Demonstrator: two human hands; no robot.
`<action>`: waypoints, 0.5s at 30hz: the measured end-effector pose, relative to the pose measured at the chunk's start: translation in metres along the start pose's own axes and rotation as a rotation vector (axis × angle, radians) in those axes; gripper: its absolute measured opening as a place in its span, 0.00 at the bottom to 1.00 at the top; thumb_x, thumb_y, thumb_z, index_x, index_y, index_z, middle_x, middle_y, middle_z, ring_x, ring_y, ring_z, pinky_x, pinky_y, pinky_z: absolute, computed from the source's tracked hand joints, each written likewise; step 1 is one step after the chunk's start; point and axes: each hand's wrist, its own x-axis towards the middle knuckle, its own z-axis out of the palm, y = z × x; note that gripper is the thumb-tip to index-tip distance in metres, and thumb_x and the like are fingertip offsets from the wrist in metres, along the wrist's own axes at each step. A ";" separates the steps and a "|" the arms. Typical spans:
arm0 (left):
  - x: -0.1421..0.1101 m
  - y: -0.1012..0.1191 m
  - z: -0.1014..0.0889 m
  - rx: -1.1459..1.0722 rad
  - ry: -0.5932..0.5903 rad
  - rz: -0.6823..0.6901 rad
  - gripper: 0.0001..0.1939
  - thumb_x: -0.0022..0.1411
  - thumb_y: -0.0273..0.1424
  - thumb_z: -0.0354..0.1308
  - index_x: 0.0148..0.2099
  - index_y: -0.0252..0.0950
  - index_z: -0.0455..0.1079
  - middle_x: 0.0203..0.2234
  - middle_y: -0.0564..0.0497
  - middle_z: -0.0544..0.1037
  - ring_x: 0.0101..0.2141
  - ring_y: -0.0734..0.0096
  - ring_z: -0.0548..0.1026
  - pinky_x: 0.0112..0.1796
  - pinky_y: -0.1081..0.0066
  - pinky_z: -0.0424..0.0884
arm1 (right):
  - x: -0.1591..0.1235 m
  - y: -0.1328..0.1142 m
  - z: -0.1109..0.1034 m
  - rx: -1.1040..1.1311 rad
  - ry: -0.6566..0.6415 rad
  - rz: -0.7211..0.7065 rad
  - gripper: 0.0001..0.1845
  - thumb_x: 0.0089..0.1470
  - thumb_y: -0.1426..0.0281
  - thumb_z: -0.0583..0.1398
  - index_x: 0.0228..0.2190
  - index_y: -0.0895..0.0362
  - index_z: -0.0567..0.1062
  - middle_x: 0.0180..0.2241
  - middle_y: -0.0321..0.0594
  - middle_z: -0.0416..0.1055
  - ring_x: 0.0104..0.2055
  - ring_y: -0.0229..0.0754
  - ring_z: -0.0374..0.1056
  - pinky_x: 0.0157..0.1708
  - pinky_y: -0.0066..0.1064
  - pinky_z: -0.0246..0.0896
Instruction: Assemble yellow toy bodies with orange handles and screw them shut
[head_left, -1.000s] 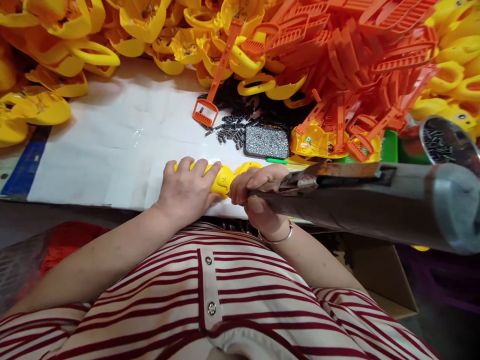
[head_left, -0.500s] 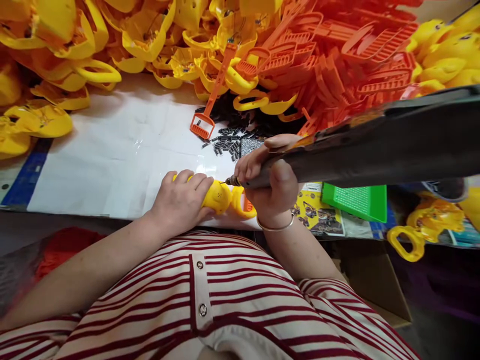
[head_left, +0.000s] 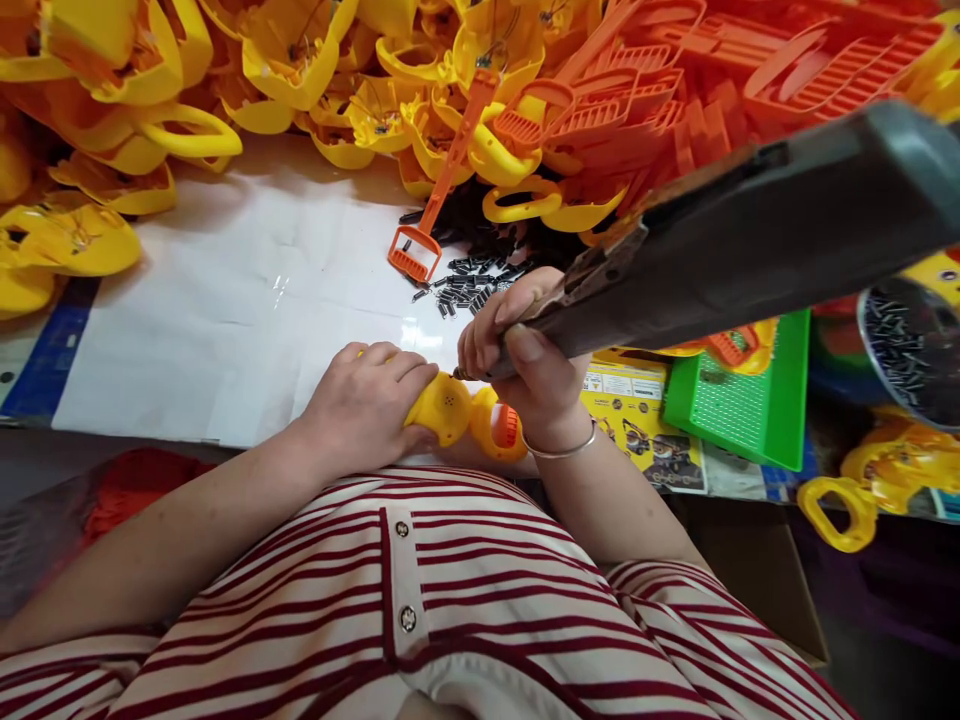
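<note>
My left hand (head_left: 367, 405) is closed over a yellow plastic toy part (head_left: 448, 408), pressing it at the table's front edge. A round end with small holes shows past my fingers; the rest lies under the palm. Beside it is a yellow ring-shaped handle (head_left: 487, 440) with an orange piece inside; whether the two are joined I cannot tell. My right hand (head_left: 525, 360) grips a dark electric screwdriver (head_left: 720, 265) near its front. The driver slants up to the right, its tip at the upper right edge of the yellow part. Most of the bit is out of sight.
Yellow shells (head_left: 292, 60) with wires are heaped at the back, orange toy rakes (head_left: 705, 100) at back right. Small black pieces (head_left: 472, 285) lie near one orange rake (head_left: 416, 255). To the right are a green basket (head_left: 787, 390), a printed sheet (head_left: 611, 400) and a screw bowl (head_left: 911, 345).
The screwdriver's back end has swung up into view, and less of its bit shows at the yellow part. A toy on the green basket and the screw bowl now show. The left hand keeps its hold.
</note>
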 end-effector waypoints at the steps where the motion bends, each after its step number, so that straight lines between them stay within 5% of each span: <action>1: 0.001 0.000 -0.001 -0.007 -0.016 0.000 0.24 0.55 0.41 0.62 0.52 0.36 0.73 0.46 0.43 0.80 0.47 0.50 0.75 0.46 0.53 0.68 | 0.002 -0.001 0.000 0.011 -0.020 0.023 0.24 0.45 0.48 0.66 0.24 0.52 0.64 0.13 0.23 0.58 0.14 0.31 0.56 0.14 0.26 0.55; 8: 0.009 -0.006 -0.007 -0.025 -0.138 0.029 0.26 0.54 0.44 0.62 0.53 0.38 0.73 0.47 0.45 0.79 0.48 0.50 0.74 0.46 0.53 0.68 | 0.000 0.003 -0.012 0.099 -0.140 0.048 0.22 0.42 0.51 0.68 0.24 0.52 0.67 0.14 0.25 0.60 0.15 0.33 0.58 0.15 0.28 0.55; 15: 0.005 -0.007 -0.006 -0.016 -0.123 0.051 0.26 0.55 0.42 0.61 0.54 0.38 0.72 0.48 0.45 0.79 0.48 0.50 0.74 0.47 0.53 0.67 | -0.007 -0.006 -0.003 0.079 0.106 0.019 0.24 0.44 0.49 0.67 0.30 0.51 0.67 0.13 0.22 0.59 0.12 0.32 0.56 0.14 0.27 0.55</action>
